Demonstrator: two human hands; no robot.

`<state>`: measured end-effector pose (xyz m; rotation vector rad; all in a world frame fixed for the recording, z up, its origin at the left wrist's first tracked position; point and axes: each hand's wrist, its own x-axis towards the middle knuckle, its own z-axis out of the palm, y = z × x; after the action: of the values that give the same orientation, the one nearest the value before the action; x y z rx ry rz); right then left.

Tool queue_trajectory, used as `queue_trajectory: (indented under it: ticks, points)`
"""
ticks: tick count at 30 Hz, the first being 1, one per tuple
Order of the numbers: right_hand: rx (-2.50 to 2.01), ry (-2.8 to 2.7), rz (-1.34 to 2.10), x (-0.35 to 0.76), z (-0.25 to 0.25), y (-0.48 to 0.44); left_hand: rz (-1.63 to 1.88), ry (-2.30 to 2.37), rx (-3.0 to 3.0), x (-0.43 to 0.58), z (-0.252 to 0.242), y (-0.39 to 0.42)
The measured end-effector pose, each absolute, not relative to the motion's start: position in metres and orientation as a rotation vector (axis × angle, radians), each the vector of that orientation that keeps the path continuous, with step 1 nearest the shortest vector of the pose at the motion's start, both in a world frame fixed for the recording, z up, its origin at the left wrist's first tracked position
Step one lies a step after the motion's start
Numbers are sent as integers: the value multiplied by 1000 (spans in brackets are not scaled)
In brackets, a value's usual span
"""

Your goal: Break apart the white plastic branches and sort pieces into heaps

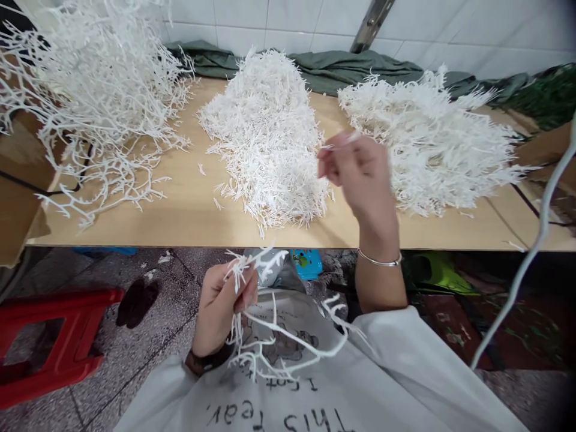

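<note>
My left hand (227,300) is closed around a white branched plastic sprig (310,354), which looks like artificial coral twigs. Its forked ends stick up above the thumb, and its longer arms hang in front of my shirt. Raised over the table's front part, my right hand (355,174) has its fingers pinched together and is a little blurred. A small white sliver (329,147) shows at its fingertips. Just left of that hand lies a heap of short white pieces (270,138). To its right is a pile of feathery white sprigs (432,144).
A tangled stack of larger white branches (108,90) fills the table's left side. Green cloth (333,69) lies along the wall. A pale cable (535,240) hangs at the right. Below the table (180,222) are a red stool (58,348) and dark shoes (137,303).
</note>
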<state>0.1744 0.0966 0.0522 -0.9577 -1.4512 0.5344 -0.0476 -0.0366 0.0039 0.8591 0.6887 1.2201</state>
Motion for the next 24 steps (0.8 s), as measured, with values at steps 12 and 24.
queue_trajectory:
  ticks: [12, 24]
  points:
    - [-1302, -2025, 79, 177, 28, 131, 1088, 662, 732, -39, 5, -20]
    - [-458, -2391, 467, 135, 56, 63, 1020, 852, 708, -38, -2, -15]
